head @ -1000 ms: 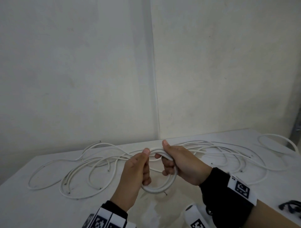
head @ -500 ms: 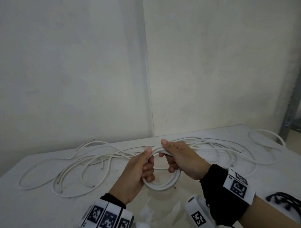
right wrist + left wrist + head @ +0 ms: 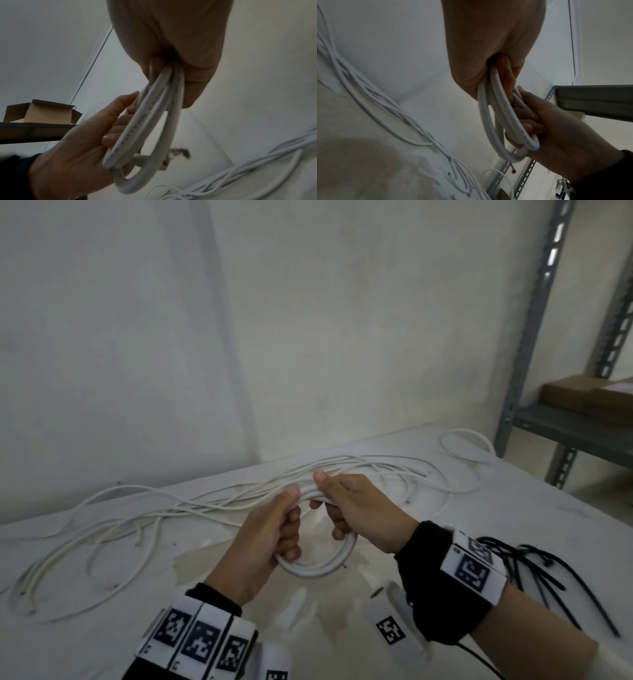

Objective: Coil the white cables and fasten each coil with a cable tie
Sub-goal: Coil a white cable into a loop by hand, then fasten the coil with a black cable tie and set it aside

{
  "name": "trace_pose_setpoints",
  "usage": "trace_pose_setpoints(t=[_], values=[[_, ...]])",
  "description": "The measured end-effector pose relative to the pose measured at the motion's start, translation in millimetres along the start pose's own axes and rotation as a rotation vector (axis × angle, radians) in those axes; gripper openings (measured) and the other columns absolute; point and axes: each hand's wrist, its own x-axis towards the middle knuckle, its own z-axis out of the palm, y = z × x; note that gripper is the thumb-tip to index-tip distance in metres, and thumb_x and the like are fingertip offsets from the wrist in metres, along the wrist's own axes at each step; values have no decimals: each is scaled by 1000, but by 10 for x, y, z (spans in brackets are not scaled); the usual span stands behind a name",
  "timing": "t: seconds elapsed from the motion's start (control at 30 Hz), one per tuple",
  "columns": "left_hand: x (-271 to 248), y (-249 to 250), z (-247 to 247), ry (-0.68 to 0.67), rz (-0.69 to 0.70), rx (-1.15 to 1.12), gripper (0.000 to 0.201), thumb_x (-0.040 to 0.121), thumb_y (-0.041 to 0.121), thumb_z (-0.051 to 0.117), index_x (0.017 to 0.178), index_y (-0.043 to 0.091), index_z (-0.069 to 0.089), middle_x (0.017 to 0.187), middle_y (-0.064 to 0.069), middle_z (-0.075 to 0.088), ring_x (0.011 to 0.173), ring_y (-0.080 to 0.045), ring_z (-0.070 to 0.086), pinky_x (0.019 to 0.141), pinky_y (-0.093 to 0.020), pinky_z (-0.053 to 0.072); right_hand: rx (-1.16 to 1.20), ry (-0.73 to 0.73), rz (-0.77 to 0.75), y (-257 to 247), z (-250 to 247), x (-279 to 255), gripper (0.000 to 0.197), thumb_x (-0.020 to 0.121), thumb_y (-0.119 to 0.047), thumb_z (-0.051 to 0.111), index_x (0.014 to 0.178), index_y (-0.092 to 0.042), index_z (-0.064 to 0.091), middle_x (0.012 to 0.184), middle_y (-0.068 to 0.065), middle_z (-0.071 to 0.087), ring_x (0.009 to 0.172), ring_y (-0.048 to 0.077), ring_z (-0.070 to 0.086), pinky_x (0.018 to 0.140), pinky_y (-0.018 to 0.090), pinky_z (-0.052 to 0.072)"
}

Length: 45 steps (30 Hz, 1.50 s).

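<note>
A small coil of white cable [image 3: 317,565] hangs between both hands above the white table [image 3: 376,542]. My left hand [image 3: 274,529] grips the coil's left side, thumb on top. My right hand [image 3: 349,505] grips its right side with fingers curled through the loop. The left wrist view shows the coil [image 3: 501,121] running from my left hand [image 3: 489,54] into my right hand [image 3: 556,128]. In the right wrist view the coil [image 3: 154,121] hangs from my right hand [image 3: 171,47], with my left hand [image 3: 82,142] wrapped round it. Several loose white cables [image 3: 144,515] sprawl behind. Black cable ties [image 3: 534,570] lie at right.
A wall stands right behind the table. A grey metal shelf rack [image 3: 565,422] holding a cardboard box [image 3: 589,395] is at the right. One more white cable loop [image 3: 466,446] lies at the table's far right corner.
The view has swung right and down, bringing the shelf rack and black ties into sight. Both hands keep their grip on the coil and have closed in on its top.
</note>
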Motion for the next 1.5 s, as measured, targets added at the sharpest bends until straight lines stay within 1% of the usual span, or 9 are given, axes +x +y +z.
trace_pose_setpoints(t=[0.3, 0.53, 0.73, 0.83, 1.03, 1.17, 1.33, 1.4, 1.5], values=[[-61, -158, 466, -54, -25, -2, 37, 91, 33, 49, 60, 15, 39, 47, 6, 19, 36, -8, 16, 36, -19, 24, -6, 36, 9, 131, -388, -365, 44, 96, -41, 38, 71, -10, 56, 46, -5, 34, 40, 8, 33, 47, 20, 38], [-117, -279, 641, -39, -26, -22, 38, 92, 30, 49, 59, 16, 36, 45, 8, 19, 36, -7, 16, 37, -19, 21, -156, 166, 133, 355, -940, -739, 36, 93, -44, 42, 89, -10, 55, 83, 0, 59, 71, 10, 60, 68, 23, 48], [-56, -306, 666, -14, -36, -23, 37, 92, 29, 49, 59, 16, 37, 41, 10, 21, 34, -6, 17, 36, -18, 23, -591, 348, 262, 644, -1725, -947, 11, 86, -24, 61, 84, -13, 58, 86, 0, 59, 79, 20, 60, 73, 31, 47], [-28, -316, 686, -10, -38, -11, 37, 91, 29, 50, 59, 16, 37, 41, 10, 22, 34, -6, 18, 36, -18, 23, -805, 389, 340, 729, -1968, -963, 5, 86, -16, 59, 85, -15, 54, 95, 4, 57, 85, 19, 53, 72, 25, 39], [9, -325, 701, -1, -40, 19, 36, 91, 29, 50, 59, 16, 38, 42, 10, 22, 35, -7, 18, 37, -19, 22, -1041, 269, 667, 885, -2087, -929, 46, 90, -39, 52, 122, -8, 41, 128, 13, 39, 112, 28, 47, 85, 27, 38], [52, -299, 684, 17, -34, 23, 36, 91, 29, 50, 60, 16, 38, 41, 10, 22, 35, -7, 18, 36, -19, 23, -1030, 201, 716, 874, -2007, -849, 28, 90, -35, 51, 102, -10, 44, 111, 11, 50, 91, 21, 48, 58, 19, 35], [83, -299, 673, 24, -37, 35, 36, 92, 29, 50, 61, 16, 39, 41, 10, 22, 35, -7, 18, 37, -18, 24, -1057, 188, 649, 866, -1871, -668, 30, 90, -17, 52, 116, -3, 50, 121, 13, 52, 110, 27, 52, 88, 28, 43], [87, -309, 651, 31, -41, 42, 36, 91, 30, 51, 61, 16, 39, 41, 10, 22, 35, -7, 18, 38, -17, 24, -1059, 163, 641, 872, -1809, -575, 11, 88, -14, 51, 91, -3, 55, 97, 9, 55, 96, 26, 55, 78, 27, 45], [87, -321, 594, 40, -45, 50, 35, 91, 30, 50, 61, 16, 40, 42, 10, 22, 35, -7, 18, 37, -19, 25, -1055, 209, 658, 864, -1716, -461, 31, 87, -9, 51, 60, -11, 36, 70, 4, 41, 75, 22, 48, 58, 24, 38]])
